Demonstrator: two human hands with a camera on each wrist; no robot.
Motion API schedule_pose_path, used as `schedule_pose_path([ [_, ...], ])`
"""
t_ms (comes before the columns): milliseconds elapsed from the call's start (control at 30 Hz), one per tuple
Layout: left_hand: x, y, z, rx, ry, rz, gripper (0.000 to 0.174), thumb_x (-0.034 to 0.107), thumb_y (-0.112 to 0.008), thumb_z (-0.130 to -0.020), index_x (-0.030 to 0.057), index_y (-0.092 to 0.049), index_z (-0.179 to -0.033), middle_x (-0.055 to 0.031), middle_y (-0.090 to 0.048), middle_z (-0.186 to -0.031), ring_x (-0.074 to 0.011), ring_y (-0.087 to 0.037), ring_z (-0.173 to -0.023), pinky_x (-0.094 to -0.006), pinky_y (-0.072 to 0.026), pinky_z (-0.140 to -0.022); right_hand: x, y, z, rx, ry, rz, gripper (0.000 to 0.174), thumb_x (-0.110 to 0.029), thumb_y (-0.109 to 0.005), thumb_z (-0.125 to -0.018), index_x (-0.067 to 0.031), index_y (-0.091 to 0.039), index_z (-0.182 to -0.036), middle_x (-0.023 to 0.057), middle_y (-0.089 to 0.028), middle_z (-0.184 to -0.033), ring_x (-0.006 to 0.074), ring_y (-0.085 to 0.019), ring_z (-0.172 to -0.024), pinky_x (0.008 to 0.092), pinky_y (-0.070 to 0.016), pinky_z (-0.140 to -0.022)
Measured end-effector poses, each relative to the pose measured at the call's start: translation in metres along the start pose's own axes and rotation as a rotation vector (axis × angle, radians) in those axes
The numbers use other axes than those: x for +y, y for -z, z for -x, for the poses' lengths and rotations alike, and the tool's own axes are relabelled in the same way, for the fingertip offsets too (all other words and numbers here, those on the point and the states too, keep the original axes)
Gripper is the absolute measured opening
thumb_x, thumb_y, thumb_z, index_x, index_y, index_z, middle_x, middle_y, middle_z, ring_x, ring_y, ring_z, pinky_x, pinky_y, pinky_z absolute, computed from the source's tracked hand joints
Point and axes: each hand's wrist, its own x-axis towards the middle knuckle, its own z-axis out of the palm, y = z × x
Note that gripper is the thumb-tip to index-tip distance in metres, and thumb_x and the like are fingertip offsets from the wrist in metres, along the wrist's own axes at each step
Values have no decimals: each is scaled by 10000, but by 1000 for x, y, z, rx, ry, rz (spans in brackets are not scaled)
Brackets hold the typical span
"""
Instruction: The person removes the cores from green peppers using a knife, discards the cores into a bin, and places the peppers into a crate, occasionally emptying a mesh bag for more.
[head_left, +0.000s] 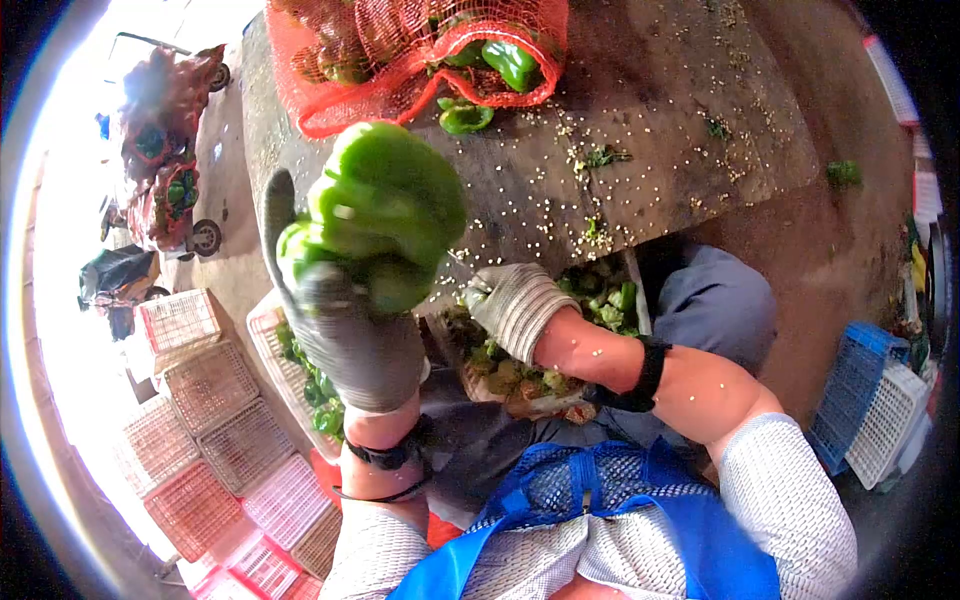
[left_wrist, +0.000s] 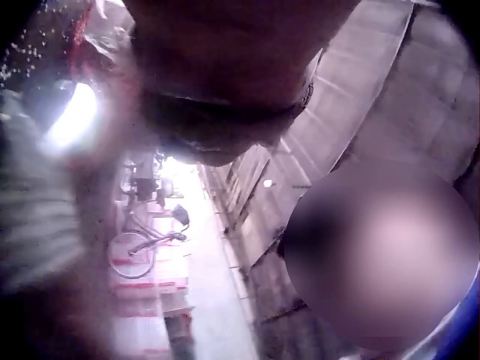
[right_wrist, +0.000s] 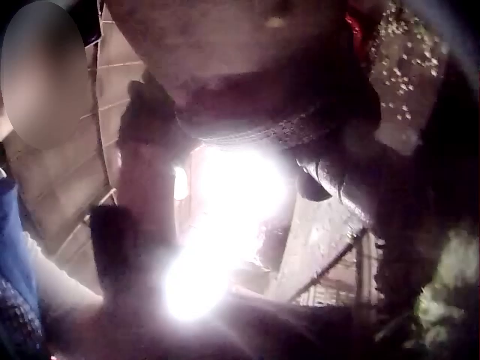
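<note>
Worn brown desk (head_left: 700, 190) strewn with pale seeds and leafy green scraps, bare floor (head_left: 850, 230) beyond its right edge. On its far side, a red mesh bag (head_left: 345, 60) with a green pepper (head_left: 510, 65) at the open mouth, and a hollow pepper piece (head_left: 466, 121) lying just outside. Raised over the near left of the desk, gloved left hand (head_left: 360, 340) gripping large green peppers (head_left: 400, 190), thumb upright along the left side, other fingers mostly hidden or blurred; cannot tell the exact number held. Just to the right, near the desk's close edge, gloved right hand (head_left: 515, 305) with fingers curled in; cannot tell whether pinching anything. Beneath right hand, a scrap crate (head_left: 637, 292) full of green cores and trimmings; beside left hand, a pale crate (head_left: 268, 345) with green pieces inside. Farther left, rows of plastic crates (head_left: 205, 375), and filled red bags (head_left: 165, 190) above wheels. At far right, a blue crate (head_left: 850, 380) beside a white crate (head_left: 885, 425). Beyond, in the left wrist view, a bicycle (left_wrist: 133, 255).
</note>
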Motion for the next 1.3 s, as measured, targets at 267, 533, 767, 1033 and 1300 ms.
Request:
schedule_pose_path([
  [267,-87,82,-39,-261,498,286,786,443,-750,-785,-28,-461,-1344,-87,-583,-1163,-186,-566,-1046,-329,-462,-941,4,34,16,166,-108,-598,205,-110,-642,-897,19,-657,-1056,123,-710,-945,194,-654,-828,325,-525,-794],
  [533,-53,48,1,-366,529,96,906,270,-859,-707,-34,-387,-1418,-113,-593,-1243,-188,-560,-1123,-316,-453,-982,-3,61,27,279,246,-310,719,-311,-798,-768,-21,-451,-1328,159,-598,-1222,264,-603,-1092,376,-485,-939],
  [767,-46,8,28,-360,509,251,1119,147,-956,-538,20,-319,-1449,-101,-515,-1320,-195,-515,-1192,-334,-443,-1022,12,68,28,293,340,-274,840,-386,-835,-683,-50,-418,-1331,161,-515,-1254,346,-505,-1177,422,-409,-1032],
  [1033,-41,20,27,-545,475,96,1103,299,-963,-512,47,-385,-1417,-86,-534,-1310,-184,-504,-1197,-339,-421,-1045,8,79,50,299,308,-263,799,-316,-876,-616,-59,-494,-1269,169,-621,-1133,323,-634,-1022,417,-509,-904],
  [1300,-51,29,21,-642,598,238,1048,190,-954,-546,75,-390,-1422,-73,-544,-1325,-186,-516,-1209,-361,-443,-1040,6,83,52,281,295,-56,831,-344,-895,-620,-23,-480,-1265,171,-632,-1137,312,-654,-1005,386,-526,-887],
])
